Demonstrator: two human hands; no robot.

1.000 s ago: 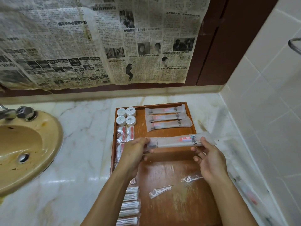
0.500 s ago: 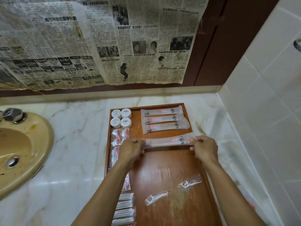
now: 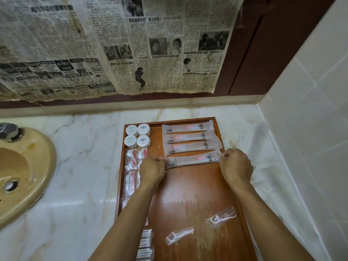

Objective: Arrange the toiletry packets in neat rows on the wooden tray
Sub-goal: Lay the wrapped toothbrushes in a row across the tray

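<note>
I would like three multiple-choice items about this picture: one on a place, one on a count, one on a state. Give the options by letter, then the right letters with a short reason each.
1. Where are the round white containers on the wooden tray?
A. far left corner
B. near right corner
C. in the sink

2. How many long packets lie flat beyond the held packet?
A. one
B. three
C. six

3. How is the held packet handled?
A. pinched at both ends
B. lying untouched
C. held by one hand only

Answers: 1 A, they sit in the tray's far left corner. 2 B, three lie in a row beyond it. 3 A, the left hand and the right hand each have a grip on one end.
</note>
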